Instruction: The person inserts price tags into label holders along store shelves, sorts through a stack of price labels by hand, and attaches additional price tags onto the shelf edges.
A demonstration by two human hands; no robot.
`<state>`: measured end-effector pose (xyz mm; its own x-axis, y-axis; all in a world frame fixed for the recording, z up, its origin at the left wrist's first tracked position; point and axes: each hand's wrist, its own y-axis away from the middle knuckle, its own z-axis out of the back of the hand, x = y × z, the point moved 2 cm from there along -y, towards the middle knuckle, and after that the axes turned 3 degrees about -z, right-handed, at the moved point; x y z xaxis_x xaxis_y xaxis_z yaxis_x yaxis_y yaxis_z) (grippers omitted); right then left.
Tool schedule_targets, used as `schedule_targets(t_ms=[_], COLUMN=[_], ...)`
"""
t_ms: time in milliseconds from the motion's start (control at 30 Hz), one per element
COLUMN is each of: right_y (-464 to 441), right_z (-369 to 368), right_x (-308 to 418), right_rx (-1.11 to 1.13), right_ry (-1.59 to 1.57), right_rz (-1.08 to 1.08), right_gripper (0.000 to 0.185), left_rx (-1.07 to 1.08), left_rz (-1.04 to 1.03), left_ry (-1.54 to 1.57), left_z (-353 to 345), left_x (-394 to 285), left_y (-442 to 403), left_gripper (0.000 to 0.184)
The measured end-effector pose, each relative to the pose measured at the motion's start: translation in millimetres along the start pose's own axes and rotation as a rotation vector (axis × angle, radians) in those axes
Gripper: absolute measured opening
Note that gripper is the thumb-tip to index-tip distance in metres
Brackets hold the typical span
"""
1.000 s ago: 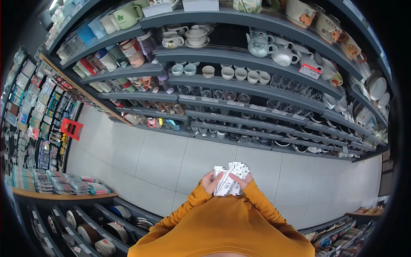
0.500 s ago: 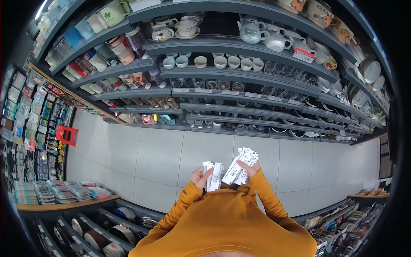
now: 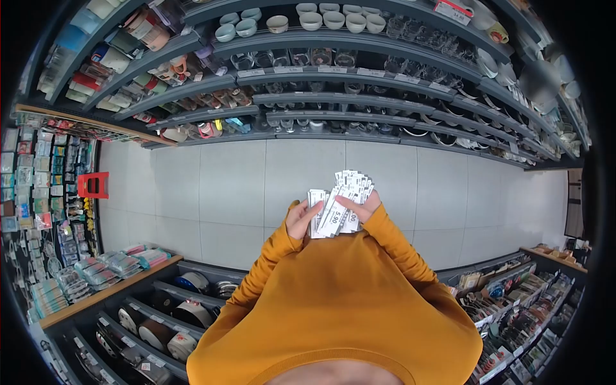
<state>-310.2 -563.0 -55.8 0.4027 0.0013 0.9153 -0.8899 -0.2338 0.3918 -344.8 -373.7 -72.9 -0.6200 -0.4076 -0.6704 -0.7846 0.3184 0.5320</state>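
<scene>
In front of my chest, my left hand (image 3: 300,218) is closed on a small stack of white price labels (image 3: 316,197), thumb on top. My right hand (image 3: 364,208) grips a larger, fanned-out bundle of price labels (image 3: 351,183). One label in it, printed 5.90 (image 3: 333,217), slants toward the left stack and overlaps its edge. Another label beside it shows part of a price ending in 00. The two bundles touch or nearly touch. My fingers under the labels are hidden.
Ahead stands a long grey shelf unit (image 3: 359,67) with bowls (image 3: 311,21), glasses and cups. Pale floor tiles (image 3: 237,173) lie between the shelves. A red stool (image 3: 94,185) is at left, near hanging packaged goods (image 3: 42,163). Behind me, shelves hold pans (image 3: 154,335) and utensils (image 3: 507,301).
My hands have come closer together, and the 5.90 label has shifted left toward the left stack. The camera view has tilted down, bringing more of the lower shelves behind me into sight.
</scene>
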Motion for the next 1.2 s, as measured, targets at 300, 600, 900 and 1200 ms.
schedule_targets(t_ms=[300,600,900,1200], right_y=[13.6,17.4,31.2,46.3], right_z=[2.2,17.5,31.7,82.0], right_x=[-4.4,-15.1,-13.2,-24.1], right_rx=[0.004,-0.031,0.110,0.055], right_ry=[-0.068,0.078,0.094,-0.063], right_rz=[-0.073,-0.061,-0.048,-0.130], right_gripper=[0.034,0.039,0.041,0.038], left_rx=[0.004,-0.246,-0.297,-0.210], left_rz=[-0.110,-0.344,-0.275,-0.039], left_ry=[-0.083,-0.157,-0.102,-0.019], left_z=[-3.4,-30.7,-42.1,-83.6], left_x=[7.0,-7.7,18.6,55.9], left_y=[-3.4,-5.2,-6.7,-13.7], left_gripper=[0.032,0.027,0.022,0.022])
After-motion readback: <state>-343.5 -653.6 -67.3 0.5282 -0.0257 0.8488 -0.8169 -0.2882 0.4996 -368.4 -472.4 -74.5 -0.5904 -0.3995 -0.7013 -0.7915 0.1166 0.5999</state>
